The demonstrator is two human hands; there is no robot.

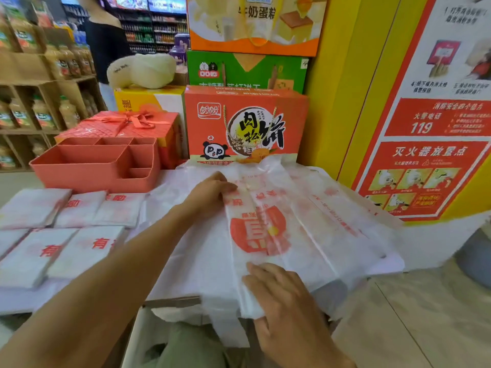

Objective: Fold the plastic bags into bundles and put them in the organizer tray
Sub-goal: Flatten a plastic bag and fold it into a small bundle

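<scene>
Plastic bag [261,232], white with red print, is folded into a long strip. It lies mid-frame on the worktop [24,301], on top of other loose bags. Left hand [212,193] presses its far end, fingers flat and together. Right hand [284,296] lies flat on its near end, fingers straight. Folded bundles [66,235] sit lower left. Coral organizer tray [87,179] stands just behind them.
</scene>
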